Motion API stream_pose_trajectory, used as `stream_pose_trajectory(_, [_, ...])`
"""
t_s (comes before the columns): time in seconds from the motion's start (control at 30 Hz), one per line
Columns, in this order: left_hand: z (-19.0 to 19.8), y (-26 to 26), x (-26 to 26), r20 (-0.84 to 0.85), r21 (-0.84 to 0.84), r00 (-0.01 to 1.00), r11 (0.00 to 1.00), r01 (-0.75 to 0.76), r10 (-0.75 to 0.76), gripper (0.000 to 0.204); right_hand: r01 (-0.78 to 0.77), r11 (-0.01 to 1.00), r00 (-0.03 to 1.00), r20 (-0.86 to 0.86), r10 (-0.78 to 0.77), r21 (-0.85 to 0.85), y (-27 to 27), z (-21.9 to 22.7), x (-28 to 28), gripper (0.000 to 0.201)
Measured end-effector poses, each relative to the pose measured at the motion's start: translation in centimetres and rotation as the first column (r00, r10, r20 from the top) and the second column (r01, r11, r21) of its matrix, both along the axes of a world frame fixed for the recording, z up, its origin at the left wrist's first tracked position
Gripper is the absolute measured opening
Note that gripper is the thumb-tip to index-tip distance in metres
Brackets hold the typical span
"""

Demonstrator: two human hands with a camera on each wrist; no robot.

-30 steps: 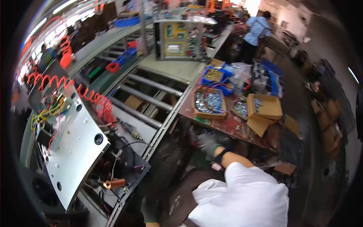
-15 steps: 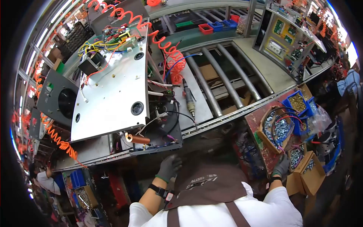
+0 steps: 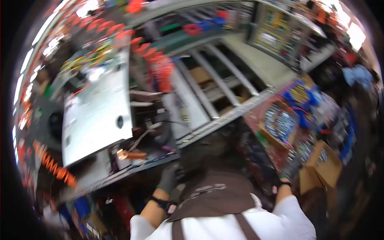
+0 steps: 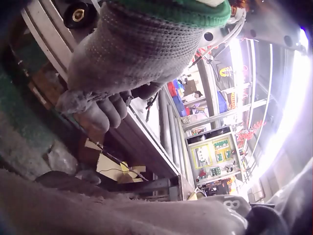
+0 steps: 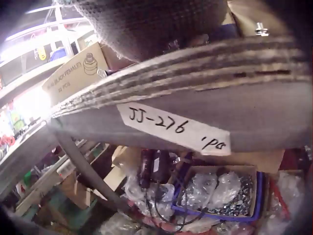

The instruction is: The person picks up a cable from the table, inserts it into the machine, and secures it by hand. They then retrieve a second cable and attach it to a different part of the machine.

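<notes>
My gloved right hand (image 3: 291,166) is at the near edge of a small box of screws (image 3: 306,147) on the red worktable. The glove (image 5: 156,24) shows at the top of the right wrist view, above the table edge; its fingertips are hidden, so I cannot tell whether they pinch anything. My gloved left hand (image 3: 170,178) hangs beside the front rail of the roller conveyor, its fingers (image 4: 111,110) loosely curled with nothing in them. Nearest to it is a white metal panel (image 3: 98,116) with wiring on top and a copper coil (image 3: 132,155) at its lower edge.
A larger carton of silvery screws (image 3: 279,123), a blue bin of brass parts (image 3: 298,94) and an open cardboard box (image 3: 320,168) share the worktable. Metal rollers (image 3: 218,76) lie ahead, with an open cabinet (image 3: 272,36) beyond. Red coiled hoses (image 3: 160,70) hang near the panel.
The head view has swung left, bringing the panel and both hands into fuller view. My right hand has moved from the table's front to the small screw box. The left hand stays low by the rail.
</notes>
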State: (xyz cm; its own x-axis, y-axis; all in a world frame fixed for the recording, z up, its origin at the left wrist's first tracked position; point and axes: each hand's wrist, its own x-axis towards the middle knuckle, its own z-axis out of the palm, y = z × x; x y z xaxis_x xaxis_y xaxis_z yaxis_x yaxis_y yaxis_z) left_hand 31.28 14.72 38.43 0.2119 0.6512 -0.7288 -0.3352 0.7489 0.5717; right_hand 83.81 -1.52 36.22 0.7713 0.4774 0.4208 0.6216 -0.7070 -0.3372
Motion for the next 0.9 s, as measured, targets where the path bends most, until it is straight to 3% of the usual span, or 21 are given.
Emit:
stream_pose_trajectory(0.03, [1.8, -0.1, 0.4, 0.003, 0.011, 1.0, 1.0, 0.012, -0.012, 0.022, 0.023, 0.947, 0.964, -0.257, 0.063, 0.321, 0.9, 1.4, -0.4, 0.01])
stream_pose_trajectory(0.07, [4.2, -0.4, 1.6, -0.114, 0.025, 0.993, 0.999, 0.023, -0.02, 0.021, 0.104, 0.995, 0.995, 0.005, -0.104, 0.002, -0.5, -4.2, 2.9, 0.013])
stream_pose_trajectory(0.1, [2.7, -0.5, 0.7, -0.129, -0.011, 0.991, 1.0, 0.019, -0.021, 0.021, 0.111, 0.993, 0.985, -0.13, -0.115, -0.042, 0.6, 3.1, -1.9, 0.018])
stream_pose_trajectory(0.13, [2.4, -0.9, 0.3, -0.16, -0.021, 0.987, 1.0, -0.007, 0.003, 0.022, 0.026, 0.999, 0.98, 0.196, -0.029, 0.022, -0.9, 0.1, -1.1, 0.039])
stream_pose_trajectory(0.17, [1.6, -1.0, -0.5, -0.138, -0.02, 0.99, 1.0, 0.021, -0.023, 0.024, 0.13, 0.99, 0.983, 0.138, -0.122, -0.054, -1.2, 0.2, -2.1, 0.059])
stream_pose_trajectory(0.2, [1.0, -1.1, -1.2, -0.139, -0.015, 0.989, 0.999, 0.047, -0.048, 0.025, 0.146, 0.989, 0.982, 0.126, -0.142, -0.02, -1.4, -0.1, -2.3, 0.063])
stream_pose_trajectory(0.27, [1.3, -1.2, -1.3, -0.14, 0.006, 0.985, 0.995, 0.098, -0.096, 0.026, 0.275, 0.961, 0.96, -0.045, -0.276, -0.031, -1.6, 0.6, -3.6, 0.06])
stream_pose_trajectory(0.3, [1.2, -1.3, -1.5, -0.159, 0.02, 0.983, 0.995, 0.1, -0.095, 0.026, 0.298, 0.954, 0.942, -0.156, -0.296, -0.007, -1.7, 0.9, -4.1, 0.06])
stream_pose_trajectory(0.33, [0.5, -1.3, -2.0, -0.2, 0.023, 0.971, 0.99, 0.141, -0.133, 0.041, 0.308, 0.951, 0.94, -0.154, -0.305, -0.006, -1.7, 1.5, -4.5, 0.06])
stream_pose_trajectory(0.4, [1.4, -1.4, -1.8, -0.214, 0.019, 0.968, 0.99, 0.14, -0.133, 0.041, 0.367, 0.926, 0.891, -0.322, -0.322, 0.09, -1.2, 2.9, -5.2, 0.052])
stream_pose_trajectory(0.43, [1.8, -1.6, -1.8, -0.224, 0.018, 0.966, 0.991, 0.132, -0.125, 0.04, 0.36, 0.929, 0.893, -0.321, -0.316, 0.086, -1.4, 2.6, -4.9, 0.052])
stream_pose_trajectory(0.53, [1.7, -1.8, -1.9, -0.189, 0.039, 0.974, 0.991, 0.132, -0.122, 0.038, 0.196, 0.98, 0.977, -0.085, -0.194, 0.017, -1.4, 1.8, -3.3, 0.032])
stream_pose_trajectory(0.57, [1.6, -1.9, -1.7, -0.18, 0.014, 0.98, 0.996, 0.09, -0.086, 0.034, 0.093, 0.993, 0.995, -0.037, -0.091, 0.077, -2.0, -0.2, -1.8, 0.035])
stream_pose_trajectory(0.6, [1.8, -1.9, -1.3, -0.181, -0.008, 0.983, 0.999, 0.035, -0.036, 0.03, 0.09, 0.993, 0.996, -0.022, -0.088, 0.071, -1.8, -0.4, -1.2, 0.03])
stream_pose_trajectory(0.63, [2.8, -1.9, -0.7, -0.166, -0.003, 0.986, 1.0, 0.021, -0.021, 0.03, -0.021, 0.951, 0.983, -0.165, 0.076, 0.31, -1.3, 0.6, -1.1, 0.02])
stream_pose_trajectory(0.67, [3.5, -2.0, -0.4, -0.151, 0.005, 0.989, 1.0, 0.006, -0.006, 0.03, -0.057, 0.95, 0.976, -0.182, 0.118, 0.306, -1.8, -0.3, -0.4, 0.022])
stream_pose_trajectory(0.73, [1.7, -2.1, -1.2, -0.143, 0.025, 0.989, 0.998, 0.05, -0.046, 0.03, 0.042, 0.997, 0.998, -0.043, -0.039, 0.058, -1.2, 2.9, -3.0, 0.022])
stream_pose_trajectory(0.77, [1.9, -1.9, -1.0, -0.173, 0.033, 0.984, 0.998, 0.055, -0.049, 0.03, 0.107, 0.994, 0.988, -0.117, -0.105, 0.018, -1.9, 2.0, -2.3, 0.02])
stream_pose_trajectory(0.8, [2.1, -1.6, -0.9, -0.196, 0.037, 0.979, 0.997, 0.069, -0.061, 0.03, 0.132, 0.991, 0.981, -0.138, -0.134, -0.021, -2.2, 1.3, -1.7, 0.022])
stream_pose_trajectory(0.83, [1.8, -1.7, -1.2, -0.201, 0.04, 0.979, 0.999, 0.027, -0.018, 0.03, 0.064, 0.996, 0.997, -0.029, -0.066, -0.056, -2.7, 0.1, -0.6, 0.023])
stream_pose_trajectory(0.9, [1.7, -1.5, -1.5, -0.225, 0.154, 0.974, 0.987, 0.039, -0.004, 0.03, 0.103, 0.983, 0.989, -0.09, -0.117, -0.154, -2.1, 1.5, -1.1, 0.022])
